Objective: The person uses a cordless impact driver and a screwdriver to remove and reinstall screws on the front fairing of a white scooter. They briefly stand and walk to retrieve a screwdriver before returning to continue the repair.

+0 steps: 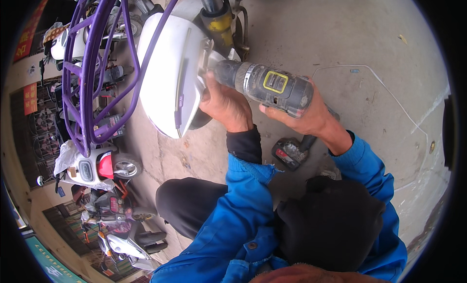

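A dark cordless drill (270, 83) with a yellow-framed panel on top lies level, its nose pointing left. My right hand (316, 110) is closed round its rear end. My left hand (226, 105) is curled beneath the drill's nose, against the edge of a white fender (168, 74). Blur and the drill hide its fingertips, so what they pinch there cannot be made out. The fender covers a dark wheel, partly visible below it. Just above the drill's nose stands a fork leg (217, 27) with yellow on it.
A purple metal frame (90, 79) rises close at the left. Below the drill shows a dark block with red marks (288, 154), perhaps a separate tool. A thin pale cord (384, 83) curves over the concrete at right. Several scooters (104, 166) stand along the left.
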Motion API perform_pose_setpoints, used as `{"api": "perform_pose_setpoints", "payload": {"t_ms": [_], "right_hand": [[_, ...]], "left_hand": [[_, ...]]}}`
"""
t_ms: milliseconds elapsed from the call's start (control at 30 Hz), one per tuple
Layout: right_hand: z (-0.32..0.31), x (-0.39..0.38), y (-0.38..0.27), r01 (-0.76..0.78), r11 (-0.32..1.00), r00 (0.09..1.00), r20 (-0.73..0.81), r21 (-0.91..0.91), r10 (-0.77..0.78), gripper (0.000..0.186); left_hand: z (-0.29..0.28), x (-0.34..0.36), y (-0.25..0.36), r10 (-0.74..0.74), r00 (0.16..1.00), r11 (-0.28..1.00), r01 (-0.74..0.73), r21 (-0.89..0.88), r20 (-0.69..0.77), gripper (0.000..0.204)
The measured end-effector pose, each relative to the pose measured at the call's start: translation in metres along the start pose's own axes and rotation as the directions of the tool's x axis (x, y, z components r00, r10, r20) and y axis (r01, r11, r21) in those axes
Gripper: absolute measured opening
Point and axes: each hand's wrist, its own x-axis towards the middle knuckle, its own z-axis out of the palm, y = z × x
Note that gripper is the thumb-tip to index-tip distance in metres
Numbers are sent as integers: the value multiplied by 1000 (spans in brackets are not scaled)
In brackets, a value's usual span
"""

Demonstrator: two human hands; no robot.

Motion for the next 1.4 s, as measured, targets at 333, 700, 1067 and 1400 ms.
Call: {"api": "perform_pose_setpoints", "payload": {"t_ms": [333,700,1067,1400], "right_hand": [[-2,2,-3,-49,997,999,2,54,49,35],[-4,-4,5,-99,963,992,-53,249,116,37],[-2,-17,8,-209,929,973,-32,306,230,42],[7,-14,11,-182,933,980,-19,312,197,49]], "left_hand": [[10,0,3,-34,999,998,33,-58,-21,34],[20,-4,9,45,999,998,-45,-32,-19,41],[4,-8,16,-16,999,987,24,-160,46,51],[10,-17,23,-6,998,989,15,-148,58,64]]}}
